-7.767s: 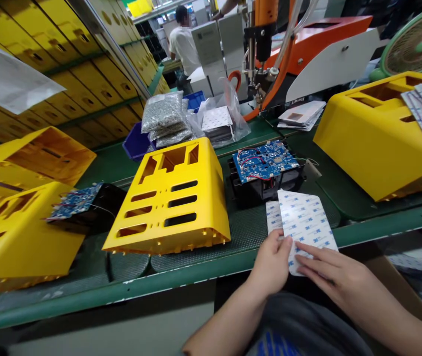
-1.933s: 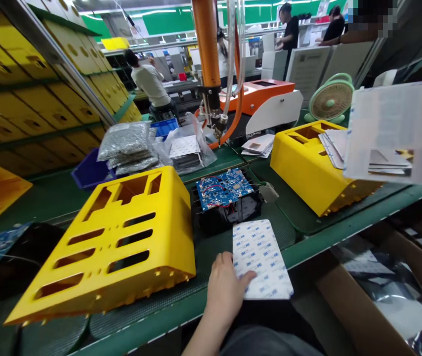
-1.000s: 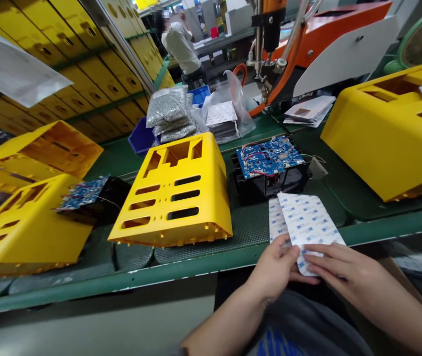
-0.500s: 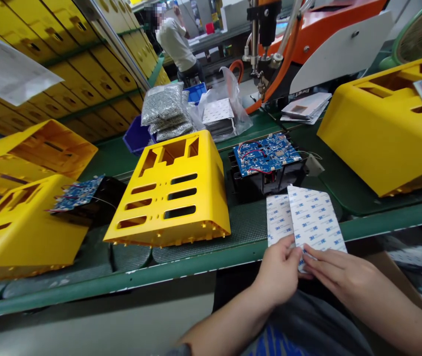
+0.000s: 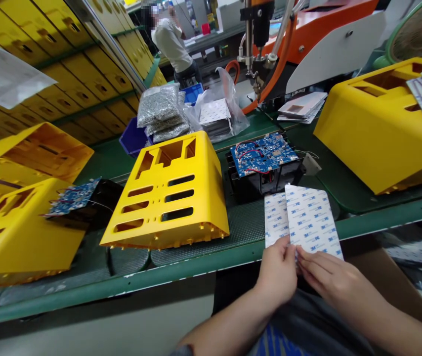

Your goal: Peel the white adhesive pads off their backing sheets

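Adhesive sheets (image 5: 313,220), left hand (image 5: 278,269), right hand (image 5: 329,277) pinching

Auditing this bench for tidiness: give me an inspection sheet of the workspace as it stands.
Surface: green belt, dark ribbed mat on it.
Job's things: two white adhesive sheets, overlapping, at the belt's near edge; circuit board on black module behind them.
Clutter: yellow housings, bags of screws.
Hands: left hand and right hand both pinch the sheets' near edge with their fingers.
Cables: red wires on the board; orange hose at the machine.
Surroundings: fan, a person at work far back.
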A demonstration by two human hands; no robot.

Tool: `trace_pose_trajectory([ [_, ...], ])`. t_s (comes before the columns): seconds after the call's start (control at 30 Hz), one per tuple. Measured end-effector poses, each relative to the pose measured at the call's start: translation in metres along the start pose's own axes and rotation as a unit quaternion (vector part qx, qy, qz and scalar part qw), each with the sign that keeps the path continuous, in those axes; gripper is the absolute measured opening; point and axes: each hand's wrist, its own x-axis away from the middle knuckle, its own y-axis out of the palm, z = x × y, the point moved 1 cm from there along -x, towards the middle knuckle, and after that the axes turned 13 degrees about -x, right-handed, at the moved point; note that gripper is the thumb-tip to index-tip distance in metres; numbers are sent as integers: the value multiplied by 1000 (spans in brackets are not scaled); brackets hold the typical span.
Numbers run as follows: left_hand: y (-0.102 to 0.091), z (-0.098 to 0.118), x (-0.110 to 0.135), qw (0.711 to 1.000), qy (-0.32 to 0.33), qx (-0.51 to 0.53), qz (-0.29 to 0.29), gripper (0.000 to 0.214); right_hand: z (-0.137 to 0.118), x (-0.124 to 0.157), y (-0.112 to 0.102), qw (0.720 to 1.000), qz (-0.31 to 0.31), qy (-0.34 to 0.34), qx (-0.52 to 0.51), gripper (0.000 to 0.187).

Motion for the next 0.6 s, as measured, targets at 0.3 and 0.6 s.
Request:
trace_pose_trajectory([
  [0.3, 0, 12, -2, 992, -4, 109, -62, 38, -8, -19, -20, 993, 76, 79, -33, 13],
  [0.6, -10, 11, -6, 994, 13, 46, -100, 40, 37, 2, -53, 836, 51, 432, -333, 22],
])
